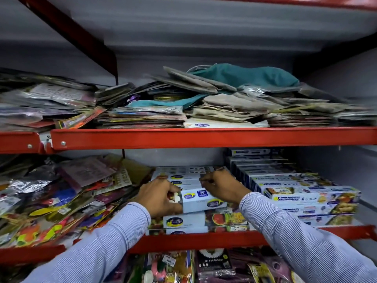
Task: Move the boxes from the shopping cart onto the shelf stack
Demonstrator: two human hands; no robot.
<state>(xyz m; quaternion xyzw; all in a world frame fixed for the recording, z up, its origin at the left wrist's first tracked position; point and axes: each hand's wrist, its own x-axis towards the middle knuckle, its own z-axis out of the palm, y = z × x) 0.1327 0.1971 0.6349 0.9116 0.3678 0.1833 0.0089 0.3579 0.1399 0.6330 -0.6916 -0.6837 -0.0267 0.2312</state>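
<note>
A long white and blue box (201,200) lies on top of a stack of similar boxes (195,221) on the middle red shelf (204,240). My left hand (161,198) grips the box's left end. My right hand (221,185) rests over its right part with fingers curled on the box top. More such boxes (183,176) lie behind it in the same stack. The shopping cart is out of view.
A stepped row of blue-white wrap boxes (302,195) fills the shelf's right side. Loose colourful packets (61,197) pile on the left. The upper shelf (204,137) holds flat packets and teal cloth (244,75). Packets (214,264) hang below.
</note>
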